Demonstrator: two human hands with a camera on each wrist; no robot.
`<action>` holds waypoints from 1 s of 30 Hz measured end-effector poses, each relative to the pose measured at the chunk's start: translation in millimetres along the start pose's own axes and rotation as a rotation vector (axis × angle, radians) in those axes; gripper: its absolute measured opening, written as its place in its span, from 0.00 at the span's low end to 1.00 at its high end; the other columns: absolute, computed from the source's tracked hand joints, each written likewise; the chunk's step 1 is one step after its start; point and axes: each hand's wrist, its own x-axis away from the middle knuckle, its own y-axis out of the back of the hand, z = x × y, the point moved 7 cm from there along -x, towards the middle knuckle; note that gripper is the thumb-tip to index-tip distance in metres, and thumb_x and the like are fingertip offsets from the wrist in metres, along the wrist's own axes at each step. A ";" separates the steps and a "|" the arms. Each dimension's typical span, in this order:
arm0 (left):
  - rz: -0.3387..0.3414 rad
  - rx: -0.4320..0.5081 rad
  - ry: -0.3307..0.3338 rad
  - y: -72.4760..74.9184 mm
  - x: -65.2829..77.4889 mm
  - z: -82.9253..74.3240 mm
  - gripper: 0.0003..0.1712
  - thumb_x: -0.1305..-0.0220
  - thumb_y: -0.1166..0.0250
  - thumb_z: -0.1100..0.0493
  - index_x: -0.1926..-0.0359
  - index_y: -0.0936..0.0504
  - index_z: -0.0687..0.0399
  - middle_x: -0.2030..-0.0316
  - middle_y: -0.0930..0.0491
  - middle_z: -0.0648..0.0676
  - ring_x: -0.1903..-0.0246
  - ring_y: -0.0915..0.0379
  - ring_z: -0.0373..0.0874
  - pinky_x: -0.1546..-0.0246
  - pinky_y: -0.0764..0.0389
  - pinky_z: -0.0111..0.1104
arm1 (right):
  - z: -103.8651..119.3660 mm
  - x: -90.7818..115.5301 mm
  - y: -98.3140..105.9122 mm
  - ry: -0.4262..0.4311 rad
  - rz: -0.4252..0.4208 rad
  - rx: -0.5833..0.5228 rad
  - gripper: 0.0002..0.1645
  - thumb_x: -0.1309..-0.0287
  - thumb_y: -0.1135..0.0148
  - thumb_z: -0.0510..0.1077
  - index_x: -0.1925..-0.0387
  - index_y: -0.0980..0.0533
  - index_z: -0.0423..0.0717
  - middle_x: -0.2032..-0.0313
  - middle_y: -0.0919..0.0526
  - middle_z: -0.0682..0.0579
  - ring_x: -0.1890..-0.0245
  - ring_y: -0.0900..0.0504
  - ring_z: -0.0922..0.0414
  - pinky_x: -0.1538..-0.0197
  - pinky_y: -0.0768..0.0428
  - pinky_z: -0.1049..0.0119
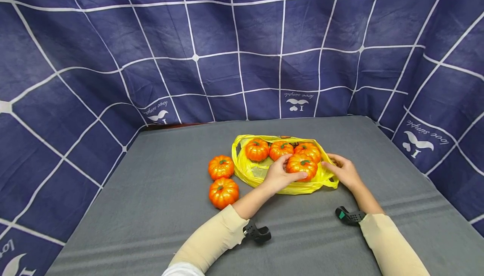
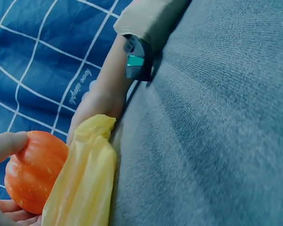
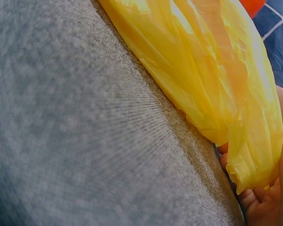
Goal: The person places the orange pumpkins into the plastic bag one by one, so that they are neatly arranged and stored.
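My left hand (image 1: pixel 277 178) grips a small shiny orange pumpkin (image 1: pixel 303 167), thumb on one side and fingers on the other. It holds that pumpkin over the right part of an opened yellow plastic bag (image 1: pixel 252 176). In the left wrist view the same pumpkin (image 2: pixel 35 172) shows between thumb and fingers. At the bag's right end, my right hand (image 1: pixel 345 173) pinches the bag's edge; its fingertips are partly hidden by the plastic (image 3: pixel 254 155) in the right wrist view. Inside the bag lie three more pumpkins, among them a left one (image 1: pixel 257 150).
Two pumpkins lie left of the bag on the grey cloth surface (image 1: pixel 162 183): one farther back (image 1: pixel 221 167) and one nearer (image 1: pixel 224 193), by the left forearm. A blue curtain (image 1: pixel 219 74) with white lines hangs behind and at the sides. Both wrists carry black straps.
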 end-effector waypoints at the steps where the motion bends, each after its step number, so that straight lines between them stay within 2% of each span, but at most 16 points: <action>1: 0.001 -0.009 -0.001 -1.9 -0.5 1.1 0.44 0.50 0.23 0.53 0.34 0.31 0.61 0.47 0.23 0.57 0.50 0.25 0.44 0.49 0.24 0.33 | 0.2 0.1 -0.2 0.000 0.001 -0.003 0.28 0.36 0.37 0.47 0.42 0.26 0.30 0.56 0.18 0.35 0.69 0.24 0.70 0.66 0.24 0.76; 4: -0.002 -0.034 -0.002 -7.1 -0.8 2.9 0.44 0.50 0.23 0.52 0.34 0.31 0.61 0.46 0.23 0.57 0.49 0.25 0.45 0.48 0.24 0.34 | 0.1 0.1 -0.8 -0.001 0.001 -0.005 0.28 0.36 0.37 0.47 0.43 0.26 0.30 0.56 0.18 0.35 0.70 0.24 0.70 0.67 0.24 0.76; 10: -0.025 -0.140 -0.051 -17.5 -0.6 5.7 0.44 0.48 0.24 0.50 0.34 0.31 0.61 0.42 0.25 0.58 0.45 0.27 0.48 0.44 0.27 0.35 | -0.8 -0.2 -0.7 -0.009 -0.009 0.011 0.28 0.36 0.37 0.48 0.43 0.25 0.31 0.56 0.18 0.36 0.70 0.24 0.70 0.67 0.25 0.75; 14: -0.014 -0.178 -0.073 -26.4 0.2 9.0 0.44 0.47 0.25 0.48 0.33 0.32 0.60 0.41 0.25 0.58 0.44 0.28 0.47 0.44 0.28 0.35 | -0.5 -0.2 -0.2 -0.004 -0.012 0.021 0.28 0.36 0.37 0.48 0.43 0.25 0.31 0.56 0.18 0.35 0.69 0.24 0.70 0.67 0.25 0.76; 23: -0.003 -0.190 -0.099 -33.1 0.9 10.3 0.43 0.45 0.26 0.47 0.34 0.33 0.60 0.42 0.26 0.58 0.45 0.28 0.46 0.45 0.27 0.35 | 2.0 0.0 0.2 0.013 -0.019 0.027 0.27 0.36 0.37 0.48 0.43 0.25 0.32 0.55 0.18 0.35 0.67 0.25 0.70 0.64 0.26 0.77; 30: -0.008 -0.188 -0.092 -34.2 1.3 15.0 0.43 0.45 0.26 0.47 0.34 0.33 0.60 0.42 0.26 0.57 0.45 0.28 0.46 0.46 0.26 0.35 | 1.3 -0.1 0.2 0.017 -0.021 0.024 0.27 0.36 0.37 0.48 0.44 0.25 0.31 0.55 0.18 0.34 0.68 0.25 0.71 0.65 0.26 0.78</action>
